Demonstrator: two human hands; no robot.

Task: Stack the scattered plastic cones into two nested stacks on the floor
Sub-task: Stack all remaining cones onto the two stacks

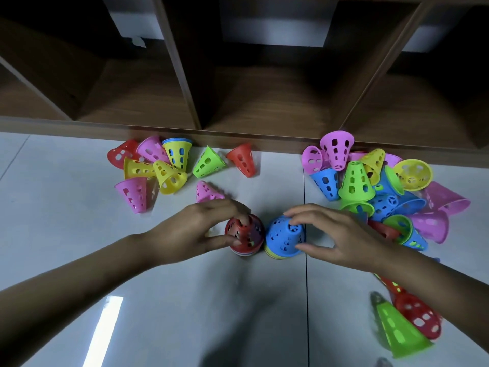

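Pinching a red-topped stack [244, 235], left hand [190, 231]; right hand [336, 237] pinches blue-topped stack [284, 238].

Single head-mounted wide-angle view, pitched steeply down at the floor [66, 260], close range: both forearms enter from the bottom corners. Facing a wooden shelf unit [185, 75] filling the top of the frame. Strong barrel distortion at the edges; lower right looks blurred, probably motion. No second view to overlap.

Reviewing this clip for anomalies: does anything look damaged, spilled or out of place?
Nothing looks damaged. Loose cones lie tipped in a left cluster and a right heap, expected mid-task. Both stacks stand upright: left hand on red-topped stack, right hand on blue-topped stack.
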